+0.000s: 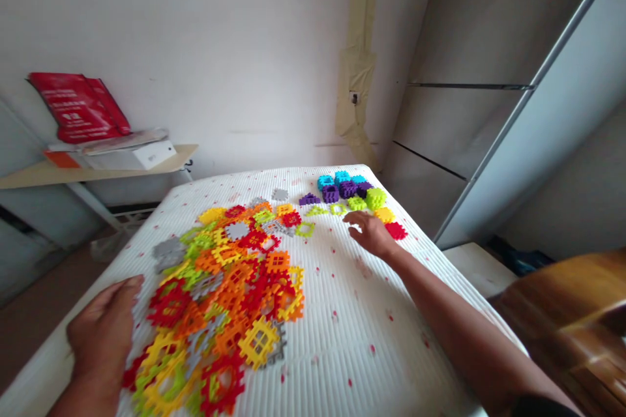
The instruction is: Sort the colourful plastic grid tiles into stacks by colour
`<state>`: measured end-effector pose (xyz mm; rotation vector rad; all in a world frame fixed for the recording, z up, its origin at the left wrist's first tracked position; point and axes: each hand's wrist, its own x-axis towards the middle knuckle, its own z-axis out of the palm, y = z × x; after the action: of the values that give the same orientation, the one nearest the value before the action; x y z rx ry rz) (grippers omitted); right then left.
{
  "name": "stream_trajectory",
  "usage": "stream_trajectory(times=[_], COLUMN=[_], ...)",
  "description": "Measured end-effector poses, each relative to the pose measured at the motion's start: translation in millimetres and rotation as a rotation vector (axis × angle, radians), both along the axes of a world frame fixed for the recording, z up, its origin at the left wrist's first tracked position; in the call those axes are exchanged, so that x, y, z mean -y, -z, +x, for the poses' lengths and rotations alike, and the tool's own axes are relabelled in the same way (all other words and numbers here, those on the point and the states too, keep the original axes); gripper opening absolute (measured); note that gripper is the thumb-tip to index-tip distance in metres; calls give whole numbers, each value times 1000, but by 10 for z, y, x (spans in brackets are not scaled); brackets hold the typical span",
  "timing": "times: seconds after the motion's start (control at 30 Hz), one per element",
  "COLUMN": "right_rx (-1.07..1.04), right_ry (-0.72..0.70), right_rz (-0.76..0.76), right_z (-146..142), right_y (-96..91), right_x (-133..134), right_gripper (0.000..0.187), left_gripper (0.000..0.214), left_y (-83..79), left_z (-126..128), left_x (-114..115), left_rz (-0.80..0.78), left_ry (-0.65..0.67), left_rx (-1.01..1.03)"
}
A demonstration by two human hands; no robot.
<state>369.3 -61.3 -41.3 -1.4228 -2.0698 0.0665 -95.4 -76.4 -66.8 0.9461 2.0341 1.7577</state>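
Grip, right hand [369, 232]: fingers curled, thumb apart, narrow gap with nothing seen in it; near 2 o'clock from the middle of the cover, its far edge being 12.
Grip, left hand [105, 322]: between 8 and 9 o'clock, just beside the pile; palm hidden, so cannot tell whether it holds anything.
White cover [352, 326]: ribbed, looks soft; thin pieces may catch, so lift straight up, not drag (judgement).
Pile [239, 277]: toothed tiles in red, orange, yellow, lime and grey, overlapping, at 9 o'clock; teeth likely hook, so free top pieces first with a small wiggle.
Colour groups: 1 to 2 o'clock; blue blocks [326, 182] farthest, then purple blocks [330, 193], lime stack [376, 199], yellow stack [385, 215], red stack [396, 230]. Last two lie close to the right hand; a high wrist should avoid knocks.
Loose lime pieces [315, 212]: 1 o'clock, between pile and right fingers; thin, so a light thumb-and-index edge pinch should suit.
Wall [244, 45]: 12 o'clock, beyond the cover.
Cabinet [460, 39]: between 1 and 2 o'clock, limits far-right reach.
Brown furniture [572, 313]: 3 o'clock, blurred.
Shelf [29, 177]: 10 o'clock, apart from the work.
Red packets [83, 104]: above the shelf.
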Motion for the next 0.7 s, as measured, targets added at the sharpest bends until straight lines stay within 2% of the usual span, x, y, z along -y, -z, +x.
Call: stream_trajectory(times=[0.07, 0.13, 0.23, 0.37, 0.43, 0.6, 0.7], right_rx=[-6, 6, 40, 103, 133, 162, 128], right_ry=[-89, -77, 43, 221, 252, 146, 82], right_rz=[-64, -116, -164, -231, -255, -215, -200], right_z=[-327, -603, -901, -1148, -1251, -1505, -1557], right_y=[94, 183, 254, 250, 239, 259, 287], right_x=[-35, -104, -241, -368, -381, -323, -317], right_gripper=[31, 32, 35, 35, 32, 29, 30], left_gripper=[39, 40, 41, 39, 39, 39, 44], left_y=[19, 57, 125, 173, 174, 163, 176], left_z=[-36, -83, -146, -187, -192, -183, -196], left_x=[-20, -43, -71, -88, -91, -93, -83], left_rz=[-13, 2, 37, 29, 26, 58, 56], left_ry=[15, 36, 64, 91, 108, 126, 130], left_rx=[46, 64, 54, 89, 113, 159, 132])
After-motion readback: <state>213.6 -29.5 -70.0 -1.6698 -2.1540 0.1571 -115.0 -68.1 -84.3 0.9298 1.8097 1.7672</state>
